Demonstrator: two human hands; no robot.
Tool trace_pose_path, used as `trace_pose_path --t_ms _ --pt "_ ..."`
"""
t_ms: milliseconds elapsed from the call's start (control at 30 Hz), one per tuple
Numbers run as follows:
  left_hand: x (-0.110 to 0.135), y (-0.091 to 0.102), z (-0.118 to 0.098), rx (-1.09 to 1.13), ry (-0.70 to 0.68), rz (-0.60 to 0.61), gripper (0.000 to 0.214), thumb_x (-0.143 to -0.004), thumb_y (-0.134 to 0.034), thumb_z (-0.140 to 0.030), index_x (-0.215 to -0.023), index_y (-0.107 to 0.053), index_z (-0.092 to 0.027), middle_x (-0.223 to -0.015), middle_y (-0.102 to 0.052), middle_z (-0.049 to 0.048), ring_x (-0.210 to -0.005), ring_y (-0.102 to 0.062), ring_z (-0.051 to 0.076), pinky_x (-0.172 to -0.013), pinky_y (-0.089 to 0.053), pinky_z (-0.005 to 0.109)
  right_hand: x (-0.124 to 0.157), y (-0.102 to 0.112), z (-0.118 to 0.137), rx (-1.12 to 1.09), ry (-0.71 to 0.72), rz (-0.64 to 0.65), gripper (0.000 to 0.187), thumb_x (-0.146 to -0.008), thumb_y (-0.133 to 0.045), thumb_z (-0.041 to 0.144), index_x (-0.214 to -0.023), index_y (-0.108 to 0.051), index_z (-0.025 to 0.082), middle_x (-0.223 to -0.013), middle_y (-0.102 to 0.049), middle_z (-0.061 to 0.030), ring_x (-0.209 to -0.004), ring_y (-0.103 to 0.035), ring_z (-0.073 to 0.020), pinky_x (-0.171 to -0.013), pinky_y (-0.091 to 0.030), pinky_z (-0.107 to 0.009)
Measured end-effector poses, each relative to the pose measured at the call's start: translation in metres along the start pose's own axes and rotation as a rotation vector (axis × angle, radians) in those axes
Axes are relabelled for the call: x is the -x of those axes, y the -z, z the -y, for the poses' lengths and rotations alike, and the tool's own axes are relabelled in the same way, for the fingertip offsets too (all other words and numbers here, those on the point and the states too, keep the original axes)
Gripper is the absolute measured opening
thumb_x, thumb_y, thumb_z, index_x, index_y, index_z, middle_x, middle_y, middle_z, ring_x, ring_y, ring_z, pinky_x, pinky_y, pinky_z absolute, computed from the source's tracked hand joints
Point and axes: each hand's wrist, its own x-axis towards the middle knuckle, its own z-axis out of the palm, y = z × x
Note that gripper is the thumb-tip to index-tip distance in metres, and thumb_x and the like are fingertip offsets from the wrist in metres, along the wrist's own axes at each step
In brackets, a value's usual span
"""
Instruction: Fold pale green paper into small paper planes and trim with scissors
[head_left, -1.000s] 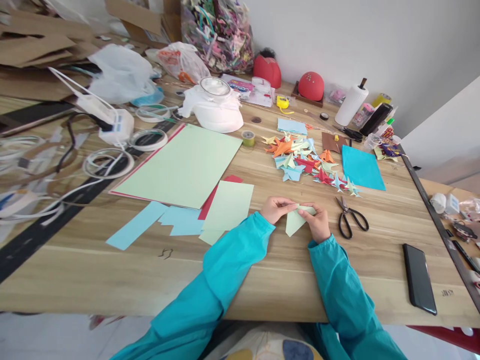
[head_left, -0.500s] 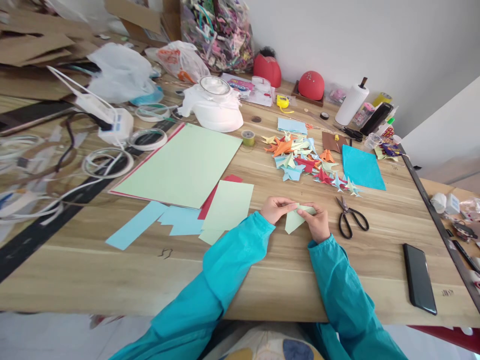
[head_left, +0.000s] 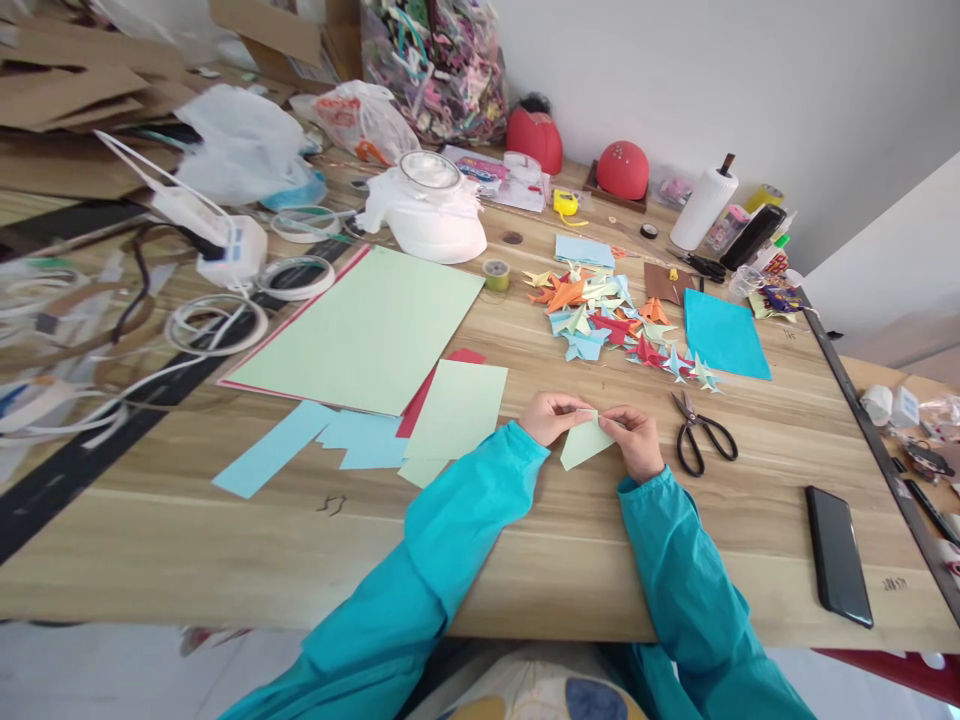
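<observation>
The left hand (head_left: 551,417) and the right hand (head_left: 636,441) were both pinching the small green paper (head_left: 585,445), left of the scissors (head_left: 697,422). Its lower corner had swung leftward; apparently, the paper was being adjusted.

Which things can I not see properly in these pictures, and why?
In the head view:
Small green paper: partly hidden by the left hand and right hand.
Cardboard: cut off by the left edge.
Large clear bag: top cut off by the upper edge.
Writing beside the phone: too small to read.
</observation>
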Motion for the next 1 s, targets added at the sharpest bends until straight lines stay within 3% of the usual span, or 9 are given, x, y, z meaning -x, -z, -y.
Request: trace_pose_path --t_ms 400,600,1000 --pt "-0.001 0.000 0.005 0.001 0.000 -0.026 0.027 -0.059 -0.073 -0.037 -0.073 -0.071 -0.014 -0.072 -0.069 0.0052 -0.067 -0.060 0.016 -0.062 -0.046 0.026 0.002 0.000 0.001 0.049 0.052 0.031 0.023 -0.063 -0.070 0.038 -0.073 -0.068 0.018 -0.071 -0.068 -0.0020 -0.064 -0.059 -0.0152 -0.061 -0.045 -0.027" --pt "-0.003 0.001 0.011 -0.012 -0.029 -0.029 0.026 -0.060 -0.073 -0.036 -0.075 -0.072 -0.015 -0.077 -0.070 0.0058 -0.072 -0.061 0.017 -0.065 -0.047 0.027 0.004 -0.006 0.005 0.200 0.087 0.005 0.024 -0.058 -0.075 0.035 -0.073 -0.068 0.017 -0.070 -0.068 -0.0023 -0.064 -0.058 -0.0157 -0.059 -0.045 -0.026" --pt "-0.003 0.000 0.010 -0.037 -0.036 0.001 0.027 -0.065 -0.069 -0.039 -0.077 -0.072 -0.015 -0.079 -0.069 0.0061 -0.075 -0.061 0.017 -0.068 -0.047 0.028 0.003 -0.005 0.003 0.188 0.074 0.003 0.026 -0.058 -0.074 0.038 -0.070 -0.068 0.016 -0.067 -0.067 -0.0031 -0.058 -0.058 -0.0148 -0.054 -0.044 -0.026"
